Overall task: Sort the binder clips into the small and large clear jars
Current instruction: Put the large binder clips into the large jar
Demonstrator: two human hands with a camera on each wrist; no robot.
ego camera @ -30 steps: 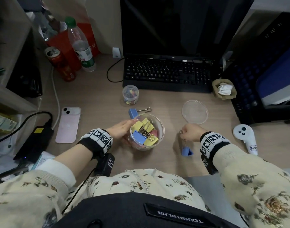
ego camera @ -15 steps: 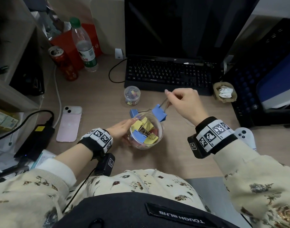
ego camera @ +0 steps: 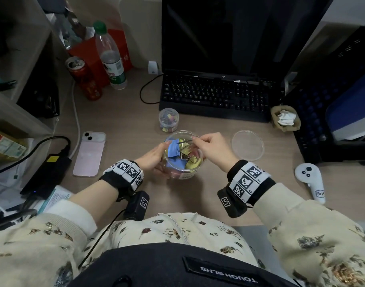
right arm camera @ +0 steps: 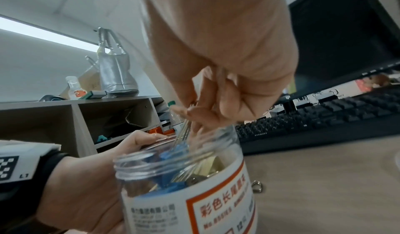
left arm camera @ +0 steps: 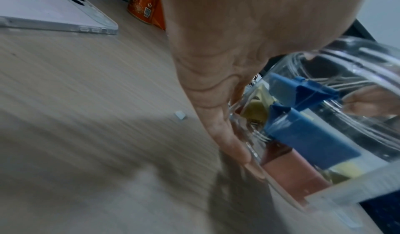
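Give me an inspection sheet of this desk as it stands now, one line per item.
Surface: wooden desk, crowded at the back and left.
Job's things: large jar open, holding blue, yellow and pink clips; blue clip at its mouth; small jar behind it, with clips inside; loose lid to the right.
Clutter: pink phone, red can, water bottle, white controller, cup of tissue.
Grippers: left hand holds the large jar's side; right hand pinches the blue clip's wire handles.
Cables: black cable by the keyboard; white cable at left.
Surroundings: dark monitor, shelves at left.
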